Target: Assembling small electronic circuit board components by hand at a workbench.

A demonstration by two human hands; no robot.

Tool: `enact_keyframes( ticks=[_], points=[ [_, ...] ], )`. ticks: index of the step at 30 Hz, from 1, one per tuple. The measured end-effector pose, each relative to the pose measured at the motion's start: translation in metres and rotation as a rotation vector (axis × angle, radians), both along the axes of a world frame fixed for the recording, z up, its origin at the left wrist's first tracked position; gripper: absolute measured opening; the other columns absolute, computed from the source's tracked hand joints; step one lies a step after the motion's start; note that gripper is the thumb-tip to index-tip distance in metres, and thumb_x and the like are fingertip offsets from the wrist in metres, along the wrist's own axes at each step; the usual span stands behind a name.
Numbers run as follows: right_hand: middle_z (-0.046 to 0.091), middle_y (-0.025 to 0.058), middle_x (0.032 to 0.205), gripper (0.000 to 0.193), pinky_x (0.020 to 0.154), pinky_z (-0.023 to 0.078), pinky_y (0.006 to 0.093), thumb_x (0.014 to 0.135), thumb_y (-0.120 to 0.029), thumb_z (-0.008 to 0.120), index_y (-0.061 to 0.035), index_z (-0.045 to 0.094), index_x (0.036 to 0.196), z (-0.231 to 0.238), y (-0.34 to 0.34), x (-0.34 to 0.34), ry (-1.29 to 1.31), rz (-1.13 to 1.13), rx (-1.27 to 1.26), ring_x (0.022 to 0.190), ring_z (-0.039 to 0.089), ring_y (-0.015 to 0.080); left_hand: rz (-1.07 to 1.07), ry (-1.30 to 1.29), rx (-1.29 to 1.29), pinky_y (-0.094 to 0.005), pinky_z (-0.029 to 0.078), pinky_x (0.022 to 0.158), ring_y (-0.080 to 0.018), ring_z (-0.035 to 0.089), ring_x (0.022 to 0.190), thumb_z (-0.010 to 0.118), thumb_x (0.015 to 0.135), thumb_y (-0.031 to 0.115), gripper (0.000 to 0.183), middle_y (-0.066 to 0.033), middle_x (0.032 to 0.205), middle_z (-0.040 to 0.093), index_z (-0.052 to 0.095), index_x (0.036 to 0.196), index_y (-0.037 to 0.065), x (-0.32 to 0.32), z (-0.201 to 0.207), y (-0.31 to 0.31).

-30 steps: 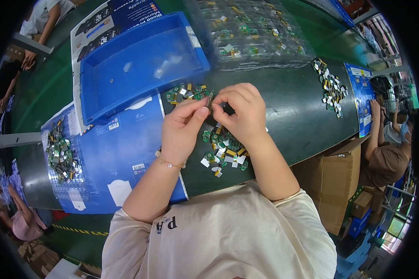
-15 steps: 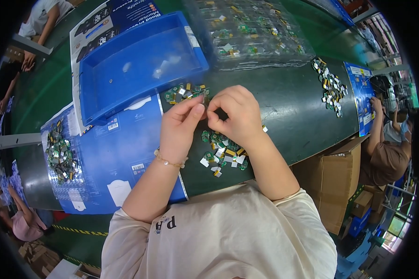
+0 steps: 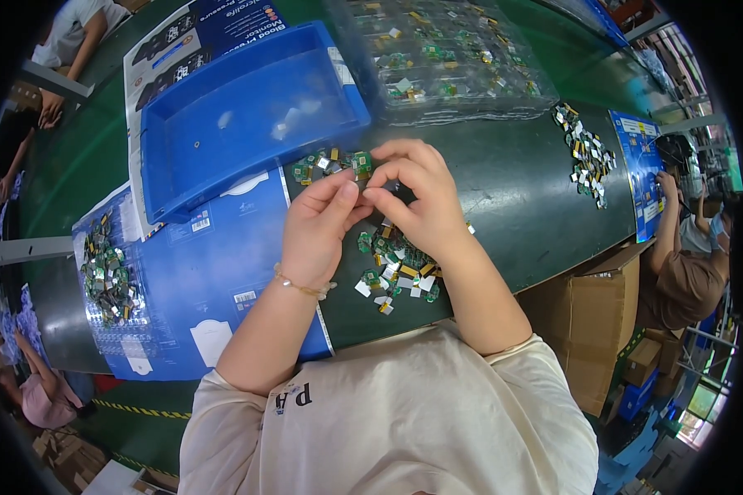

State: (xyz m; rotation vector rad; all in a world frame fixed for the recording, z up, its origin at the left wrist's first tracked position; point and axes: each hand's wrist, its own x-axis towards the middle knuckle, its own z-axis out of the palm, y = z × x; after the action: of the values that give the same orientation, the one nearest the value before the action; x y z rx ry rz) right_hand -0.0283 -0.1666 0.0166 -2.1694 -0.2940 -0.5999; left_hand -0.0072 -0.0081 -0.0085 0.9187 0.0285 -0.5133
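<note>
Both of my hands meet over the green table in front of me. My left hand (image 3: 315, 227), with a beaded bracelet at its wrist, pinches a small green circuit board (image 3: 361, 163) between thumb and forefinger. From the other side, my right hand (image 3: 425, 202) has its thumb and forefinger closed at the lower edge of the same board, while its other fingers arch above. Just below the right hand lies a pile of small circuit boards (image 3: 396, 272) with white and yellow parts. A smaller cluster of boards (image 3: 318, 165) sits beyond the left hand's fingertips.
A blue plastic bin (image 3: 248, 107) stands at the far left on printed blue sheets (image 3: 215, 280). Stacked clear trays (image 3: 462, 66) of boards are at the back. More boards lie at left (image 3: 107, 276) and right (image 3: 584, 157). A cardboard box (image 3: 582, 330) stands beside the table; people sit around.
My right hand's fingers have loosened from a tight curl and spread somewhat. The small circuit board between my hands now shows its green face. The left hand has barely shifted.
</note>
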Motion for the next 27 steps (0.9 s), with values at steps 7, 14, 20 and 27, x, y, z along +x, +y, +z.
enact_keyframes(
  ticks=[7, 14, 20, 27],
  points=[
    [0.062, 0.0057, 0.096, 0.009, 0.082, 0.042, 0.0352, 0.072, -0.012, 0.070, -0.0074, 0.064, 0.076, -0.005, -0.018, 0.004, 0.088, -0.135, -0.006, 0.092, 0.055, 0.0254, 0.128, 0.009, 0.015, -0.0281, 0.051, 0.076, -0.0156, 0.061, 0.086, 0.055, 0.091, 0.017, 0.025, -0.0083, 0.096, 0.063, 0.056, 0.110, 0.001, 0.010, 0.005, 0.003],
    [0.061, 0.0029, 0.092, 0.015, 0.077, 0.043, 0.0382, 0.067, -0.018, 0.075, -0.0102, 0.065, 0.075, -0.017, -0.017, 0.006, 0.236, -0.285, -0.382, 0.090, 0.055, 0.0260, 0.186, 0.011, 0.123, -0.0233, 0.047, 0.063, -0.0108, 0.059, 0.076, 0.058, 0.089, 0.019, 0.017, -0.0055, 0.087, 0.064, 0.060, 0.096, 0.003, 0.009, 0.008, 0.008],
    [0.060, 0.0031, 0.092, 0.017, 0.076, 0.044, 0.0377, 0.065, -0.019, 0.076, -0.0099, 0.065, 0.074, -0.013, -0.019, 0.008, 0.191, -0.342, -0.320, 0.089, 0.055, 0.0258, 0.195, -0.282, 0.427, -0.0200, 0.043, 0.060, -0.0061, 0.053, 0.065, 0.063, 0.087, 0.014, 0.013, -0.0024, 0.079, 0.063, 0.062, 0.088, 0.001, 0.008, 0.009, 0.008],
    [0.059, 0.0070, 0.077, 0.021, 0.070, 0.044, 0.0347, 0.065, -0.020, 0.076, -0.0076, 0.067, 0.079, -0.001, -0.042, -0.002, 0.396, 0.187, -0.233, 0.080, 0.056, 0.0259, 0.210, -0.430, 0.582, -0.0179, 0.038, 0.057, -0.0027, 0.047, 0.063, 0.061, 0.088, 0.015, 0.014, 0.0020, 0.073, 0.059, 0.062, 0.088, 0.001, 0.014, 0.005, 0.009]
  ],
)
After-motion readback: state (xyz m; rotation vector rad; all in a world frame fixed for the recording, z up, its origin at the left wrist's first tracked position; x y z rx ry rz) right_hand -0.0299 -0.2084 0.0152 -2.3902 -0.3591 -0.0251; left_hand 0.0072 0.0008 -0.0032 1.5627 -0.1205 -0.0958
